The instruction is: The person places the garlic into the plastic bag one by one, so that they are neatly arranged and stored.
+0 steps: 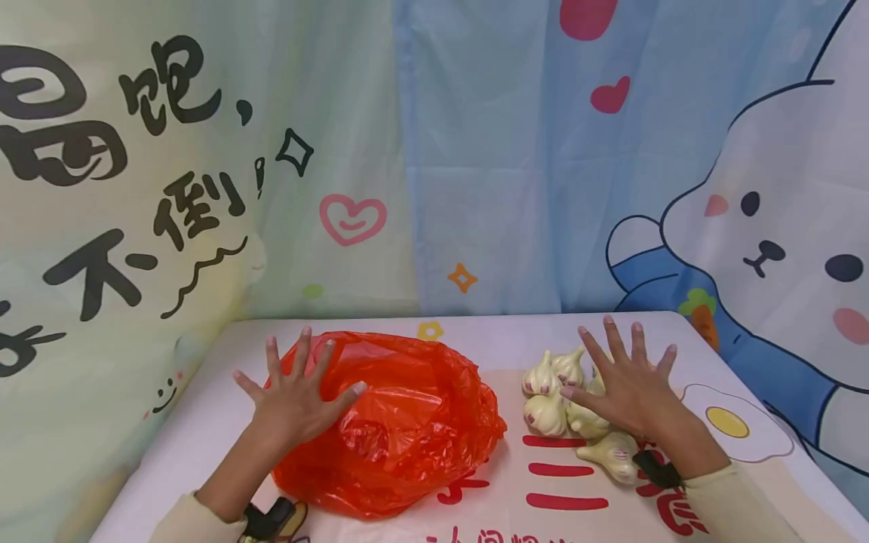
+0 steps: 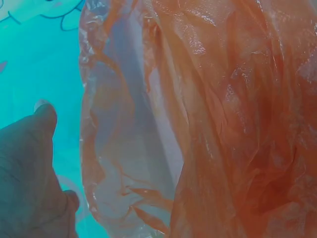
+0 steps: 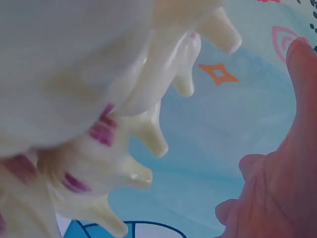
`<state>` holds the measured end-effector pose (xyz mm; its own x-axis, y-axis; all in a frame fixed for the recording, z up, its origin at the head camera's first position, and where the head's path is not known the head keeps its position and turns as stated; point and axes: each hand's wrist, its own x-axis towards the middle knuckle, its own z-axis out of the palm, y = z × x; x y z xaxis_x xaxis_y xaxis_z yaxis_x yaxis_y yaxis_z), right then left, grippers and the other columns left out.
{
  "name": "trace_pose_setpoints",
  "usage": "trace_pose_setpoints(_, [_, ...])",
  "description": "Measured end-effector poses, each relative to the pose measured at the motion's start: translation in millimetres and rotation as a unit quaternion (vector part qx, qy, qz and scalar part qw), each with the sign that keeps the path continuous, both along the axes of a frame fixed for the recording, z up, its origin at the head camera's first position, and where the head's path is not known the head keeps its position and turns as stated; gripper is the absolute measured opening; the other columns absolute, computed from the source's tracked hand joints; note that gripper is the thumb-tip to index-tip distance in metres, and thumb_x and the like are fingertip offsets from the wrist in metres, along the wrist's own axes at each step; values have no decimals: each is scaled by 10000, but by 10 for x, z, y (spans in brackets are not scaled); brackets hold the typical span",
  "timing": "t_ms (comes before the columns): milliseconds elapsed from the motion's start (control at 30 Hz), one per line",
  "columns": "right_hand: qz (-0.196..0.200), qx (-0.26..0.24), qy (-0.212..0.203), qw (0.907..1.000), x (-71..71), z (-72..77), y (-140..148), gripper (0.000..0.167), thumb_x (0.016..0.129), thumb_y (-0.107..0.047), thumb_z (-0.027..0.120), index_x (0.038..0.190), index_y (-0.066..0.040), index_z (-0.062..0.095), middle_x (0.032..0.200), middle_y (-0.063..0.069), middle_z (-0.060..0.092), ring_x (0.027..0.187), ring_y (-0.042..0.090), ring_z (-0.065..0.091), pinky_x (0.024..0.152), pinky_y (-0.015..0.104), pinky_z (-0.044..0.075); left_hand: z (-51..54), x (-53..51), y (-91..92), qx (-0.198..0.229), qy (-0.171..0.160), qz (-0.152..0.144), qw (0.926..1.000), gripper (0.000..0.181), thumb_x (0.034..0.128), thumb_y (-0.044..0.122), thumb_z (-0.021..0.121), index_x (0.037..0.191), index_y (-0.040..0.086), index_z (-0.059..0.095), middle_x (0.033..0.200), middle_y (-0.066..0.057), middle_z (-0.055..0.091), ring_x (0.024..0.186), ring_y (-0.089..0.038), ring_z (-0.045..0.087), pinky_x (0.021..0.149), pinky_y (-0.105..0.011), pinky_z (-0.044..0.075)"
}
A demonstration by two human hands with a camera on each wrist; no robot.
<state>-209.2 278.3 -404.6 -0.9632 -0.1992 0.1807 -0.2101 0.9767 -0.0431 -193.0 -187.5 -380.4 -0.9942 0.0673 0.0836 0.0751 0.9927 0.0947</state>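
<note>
A red plastic bag (image 1: 407,422) lies crumpled on the left half of the table, its thin film filling much of the left wrist view (image 2: 237,124). Over its left side my left hand (image 1: 295,403) is spread with straight fingers, holding nothing. On the right sits a cluster of several garlic bulbs (image 1: 545,415), pale with purple marks; the right wrist view shows their stems and marks close up. My right hand (image 1: 631,392) is spread above the cluster's right side and hides part of it. Its fingers are straight and grip nothing.
The white table (image 1: 489,347) carries a printed mat with red strokes, lettering and a fried egg drawing (image 1: 729,422). Behind the table hangs a curtain (image 1: 475,151) with cartoon prints. A dark wrist strap (image 1: 657,469) sits on the right wrist.
</note>
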Motion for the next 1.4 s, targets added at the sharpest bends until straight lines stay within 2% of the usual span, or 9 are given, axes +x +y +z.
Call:
trace_pose_setpoints(333, [229,-954,19,9952,50,58,-103,930,875,-618,580,1529,-55,234,1543,291,175,1365,549,161,1006,761,146,61,-46,-119,256,179,84,9995,904,892,555,571,1534,34,206,1555,-323,2,1392,-537,-80,954,-770,-137])
trace_pose_setpoints(533, [196,-1545,-70,9878,184,166,-166,727,901,-483,652,1418,-14,449,1432,281,413,1294,494,371,945,683,360,54,-28,-289,669,-41,260,9974,913,889,462,622,1513,-41,186,1522,-381,2,1368,-576,-80,959,-778,-122])
trace_pose_setpoints(700, [337,-2186,-297,9748,298,178,-258,580,931,-363,659,1369,-10,514,1376,258,493,1272,474,421,940,640,401,-8,-26,-437,1229,-253,497,9908,944,893,441,626,1513,-62,123,1506,-405,11,1350,-605,-65,968,-774,-103])
trace_pose_setpoints(800, [424,-2659,-236,9628,359,134,-319,548,929,-252,680,1380,0,499,1369,247,505,1240,453,470,928,593,436,-61,-44,-502,1584,-364,594,9849,951,903,443,614,1514,-64,90,1499,-410,48,1342,-618,-17,979,-779,-46])
trace_pose_setpoints(867, [420,-2979,-170,9535,387,94,-356,546,920,-182,691,1391,5,485,1363,237,512,1200,430,518,921,543,453,-73,-59,-515,1876,-495,625,9790,928,919,424,599,1511,-71,84,1494,-405,104,1341,-610,74,1001,-768,69])
trace_pose_setpoints(1000, [323,-3625,-338,9308,387,30,-413,565,920,-123,681,1413,24,448,1367,230,505,1170,405,554,919,448,449,-106,-87,-560,2535,-853,645,9614,867,962,410,542,1504,-87,82,1463,-390,237,1286,-577,299,930,-692,364])
trace_pose_setpoints(1100, [129,-3843,-667,9207,361,1,-435,565,936,-157,662,1420,27,436,1366,246,505,1197,419,534,909,431,463,-136,-81,-600,2933,-1020,683,9481,813,985,414,505,1505,-76,117,1435,-366,324,1226,-535,419,883,-627,453])
trace_pose_setpoints(1200, [-33,-3820,-894,9198,333,-18,-445,540,943,-174,651,1408,21,455,1343,262,522,1188,434,537,877,439,505,-161,-69,-614,3219,-945,663,9397,716,998,375,502,1487,-63,217,1381,-337,419,1137,-476,523,858,-579,496])
trace_pose_setpoints(1400, [-104,-3510,-857,9324,290,-57,-461,450,921,-115,666,1332,25,545,1263,239,590,1106,408,596,827,434,548,-177,-79,-589,3567,-590,546,9308,552,1013,295,507,1427,-43,369,1292,-293,521,1004,-368,603,822,-494,544])
